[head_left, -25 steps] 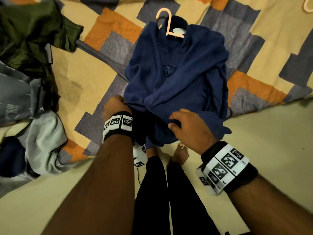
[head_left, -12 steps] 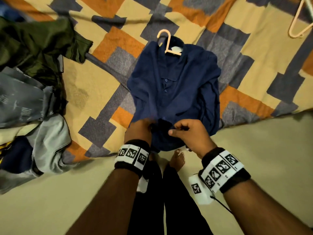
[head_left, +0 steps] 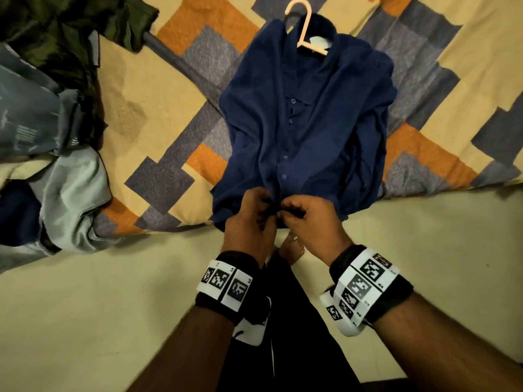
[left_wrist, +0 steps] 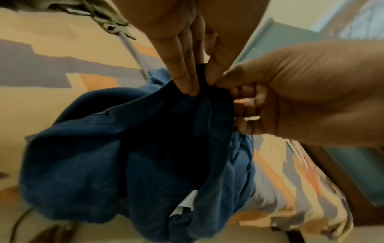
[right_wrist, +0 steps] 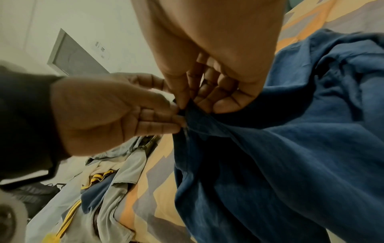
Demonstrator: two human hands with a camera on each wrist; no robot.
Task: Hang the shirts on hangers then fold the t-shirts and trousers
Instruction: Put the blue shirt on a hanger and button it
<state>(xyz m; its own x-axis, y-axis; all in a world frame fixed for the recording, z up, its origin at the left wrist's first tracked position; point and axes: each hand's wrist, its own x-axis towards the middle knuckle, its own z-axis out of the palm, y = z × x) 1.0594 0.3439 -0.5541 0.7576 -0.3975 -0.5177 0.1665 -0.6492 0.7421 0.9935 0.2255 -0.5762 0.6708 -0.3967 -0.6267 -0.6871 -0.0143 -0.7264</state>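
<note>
**Head view: both hands at the hem of the hung shirt**

Head camera, nearest first: the person stands at the bed's edge, both forearms reaching forward with marker bands on the wrists. The left hand (head_left: pixel 249 219) and the right hand (head_left: pixel 308 219) meet at the bottom front edge of the navy shirt (head_left: pixel 305 123), fingertips almost touching. Each hand pinches a narrow bit of cloth: the left wrist view shows the left fingers (left_wrist: pixel 185 77) straight and pressed against the thumb with the dark placket between them, and the right wrist view shows the right fingers (right_wrist: pixel 207 92) curled over the same edge from the other side. Whether a button sits between them cannot be told; the fold is too dark.

Beyond the hands, the shirt lies flat on the patchwork bedspread (head_left: pixel 141 89), collar away from the person, with several buttons running up its front. A pale hanger (head_left: pixel 304 32) is already through the neck, its hook lying past the collar.

Further left, a heap of other clothes (head_left: pixel 42 137) waits, grey and olive pieces among them.

By the look of it, the hanging step is in its closing part: fastening the lowest front closure. The next move probably calls for easing button through hole with both edges held taut, then lifting the shirt by the hook.
</note>
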